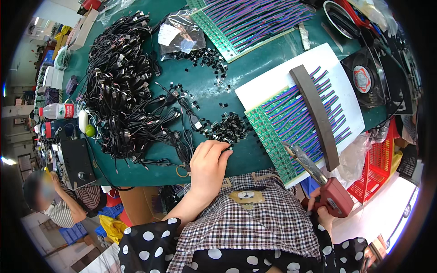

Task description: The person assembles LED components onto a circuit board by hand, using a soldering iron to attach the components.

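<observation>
Head view: left hand (205, 169) at the near edge of the black connectors (231, 128), thumb and forefinger tips brought close together; cannot tell whether they pinch one. Right hand (322, 210) has its fingers wrapped round the red grip of the gun (336, 196). Gun tip overlaps the green board (263, 123) (contact unclear). Dark bar (314, 116) lies across the board's wires (283, 122). Black cables (119, 77) heaped left of the connectors.
</observation>
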Action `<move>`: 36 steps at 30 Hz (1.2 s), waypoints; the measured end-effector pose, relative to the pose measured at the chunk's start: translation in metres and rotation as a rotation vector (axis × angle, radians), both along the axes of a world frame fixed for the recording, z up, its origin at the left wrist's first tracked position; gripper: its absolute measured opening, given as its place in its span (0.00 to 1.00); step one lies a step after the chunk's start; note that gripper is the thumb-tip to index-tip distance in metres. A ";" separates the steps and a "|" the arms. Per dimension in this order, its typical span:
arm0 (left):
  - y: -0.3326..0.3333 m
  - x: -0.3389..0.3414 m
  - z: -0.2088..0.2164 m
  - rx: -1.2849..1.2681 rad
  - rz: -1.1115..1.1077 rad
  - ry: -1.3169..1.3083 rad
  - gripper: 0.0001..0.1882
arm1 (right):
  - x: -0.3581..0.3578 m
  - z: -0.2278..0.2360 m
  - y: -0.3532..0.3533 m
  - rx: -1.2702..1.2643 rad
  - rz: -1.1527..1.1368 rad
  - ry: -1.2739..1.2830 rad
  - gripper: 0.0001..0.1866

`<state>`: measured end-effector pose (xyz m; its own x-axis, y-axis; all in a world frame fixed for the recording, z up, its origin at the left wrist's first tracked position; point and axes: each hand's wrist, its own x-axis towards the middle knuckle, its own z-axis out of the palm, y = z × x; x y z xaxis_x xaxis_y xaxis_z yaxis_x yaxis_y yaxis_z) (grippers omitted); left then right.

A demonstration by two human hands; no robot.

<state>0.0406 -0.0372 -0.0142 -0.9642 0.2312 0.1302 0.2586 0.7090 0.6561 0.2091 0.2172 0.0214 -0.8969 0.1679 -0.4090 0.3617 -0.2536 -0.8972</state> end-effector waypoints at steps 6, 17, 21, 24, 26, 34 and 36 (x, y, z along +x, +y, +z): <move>0.002 -0.007 0.005 -0.108 -0.158 0.120 0.07 | 0.002 -0.002 0.000 -0.002 -0.039 -0.007 0.27; 0.037 0.015 0.025 0.997 0.040 -1.006 0.05 | 0.006 -0.002 0.004 -0.071 -0.061 -0.041 0.32; 0.045 0.018 0.024 0.914 0.046 -0.998 0.06 | 0.011 -0.009 0.007 -0.075 -0.080 -0.027 0.35; 0.051 0.019 0.022 0.735 0.039 -0.800 0.09 | 0.012 -0.015 0.011 -0.048 -0.031 0.029 0.33; 0.054 0.017 0.019 0.770 0.084 -0.822 0.13 | 0.014 -0.017 0.014 -0.029 -0.006 0.057 0.32; 0.059 0.013 0.020 0.784 0.109 -0.778 0.16 | 0.037 -0.039 0.022 0.192 0.077 0.077 0.34; 0.058 0.012 0.020 0.784 0.102 -0.776 0.16 | 0.036 -0.038 0.025 0.209 0.111 0.058 0.36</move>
<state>0.0522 0.0210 0.0060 -0.8571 0.2639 -0.4423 -0.4536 0.0202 0.8910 0.2448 0.2426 -0.0166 -0.9357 0.1424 -0.3228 0.3231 -0.0213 -0.9461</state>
